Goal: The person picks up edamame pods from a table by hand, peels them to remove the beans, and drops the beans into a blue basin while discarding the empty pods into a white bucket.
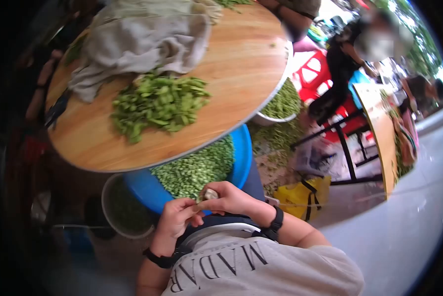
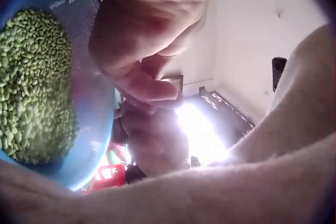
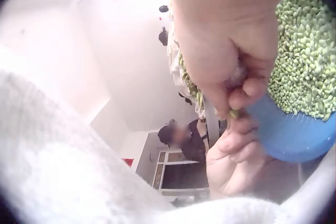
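Observation:
In the head view my left hand (image 1: 176, 217) and right hand (image 1: 231, 198) meet at the fingertips over the near edge of a blue basin (image 1: 242, 157) of shelled green beans (image 1: 194, 170). Between the fingertips of both hands is a small green piece (image 3: 234, 113), pinched from each side. A pale, whitish thing (image 1: 211, 194) sits in the curl of my right hand (image 3: 231, 50); what it is I cannot tell. My left hand (image 2: 149, 40) has its thumb and fingers bent together in the left wrist view, where the green piece is hidden.
A round wooden table (image 1: 241, 59) stands beyond the basin, bearing a pile of green pods (image 1: 159, 103) and a grey cloth (image 1: 147, 42). Tubs flank the basin: one left (image 1: 109, 217), one right with pods (image 1: 284, 101). A yellow bag (image 1: 300, 197) lies at right.

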Demonstrator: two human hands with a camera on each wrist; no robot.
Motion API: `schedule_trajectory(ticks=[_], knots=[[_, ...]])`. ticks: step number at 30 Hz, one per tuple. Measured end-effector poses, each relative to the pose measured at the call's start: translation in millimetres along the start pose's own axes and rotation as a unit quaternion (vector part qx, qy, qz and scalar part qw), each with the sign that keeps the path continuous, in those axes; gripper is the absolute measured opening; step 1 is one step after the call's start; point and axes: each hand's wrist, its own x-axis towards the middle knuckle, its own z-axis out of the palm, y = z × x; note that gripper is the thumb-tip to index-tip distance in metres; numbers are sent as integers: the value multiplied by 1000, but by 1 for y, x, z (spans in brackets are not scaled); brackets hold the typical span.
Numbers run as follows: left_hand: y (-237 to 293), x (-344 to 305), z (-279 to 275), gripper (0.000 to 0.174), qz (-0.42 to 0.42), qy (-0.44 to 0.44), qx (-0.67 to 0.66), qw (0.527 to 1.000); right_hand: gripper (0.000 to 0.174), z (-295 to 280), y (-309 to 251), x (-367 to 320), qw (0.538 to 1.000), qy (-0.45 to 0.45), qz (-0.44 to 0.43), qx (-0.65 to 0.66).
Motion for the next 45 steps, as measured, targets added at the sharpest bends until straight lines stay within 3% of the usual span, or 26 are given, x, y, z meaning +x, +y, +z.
schedule_trajectory(ticks=[2,5,6,10,14,17,20,22,23,24,25,27,28,29,30,32,33,37,39,42,45], knots=[[-1,-4,-4,13,7,22,-19,1000,19,3,1,7,998,3,4,-70],[-1,-13,-9,11,1,76,-23,997,23,12,10,23,961,7,-166,-221],[0,-17,-11,12,17,89,-20,996,24,18,2,25,967,3,-130,-219],[0,-22,-13,13,84,141,6,986,18,34,3,44,931,42,-229,-280],[0,-18,-15,12,153,176,53,971,16,45,-5,55,951,68,-157,-258],[1,-16,-24,9,169,239,123,948,15,39,3,66,945,62,-191,-257],[5,-25,-62,11,203,353,169,898,21,16,3,66,918,58,-183,-346],[-3,-31,-109,15,180,446,270,834,18,-4,10,66,893,50,-182,-408],[4,-42,-126,22,65,442,411,795,17,-11,13,64,884,44,-178,-430],[9,-49,-136,25,54,469,575,668,13,-14,10,65,868,46,-234,-436],[12,-52,-139,28,37,473,715,514,13,-15,5,64,873,38,-196,-445],[55,-57,-125,25,112,451,631,621,12,-14,-10,61,879,24,-116,-462],[73,-48,-115,22,209,446,502,711,10,-12,-13,62,880,15,-119,-460],[101,-40,-82,19,281,426,427,746,10,-10,-14,64,885,-1,-139,-444],[120,-30,-65,17,324,393,464,725,10,-7,-14,68,890,-16,-160,-426],[151,-1,-32,18,352,352,433,752,13,-1,-22,71,894,-43,-199,-399],[152,24,-42,21,397,343,513,679,14,0,-26,69,897,-46,-201,-391],[158,65,-52,16,347,336,578,657,16,-10,-32,54,920,-74,-175,-344],[158,63,-51,15,354,333,553,677,17,-23,-24,45,926,-61,-169,-332],[147,72,-71,13,326,319,462,760,21,-31,-18,47,923,-61,-187,-330],[150,68,-54,14,327,324,541,704,22,-35,-32,38,932,-59,-187,-306]])
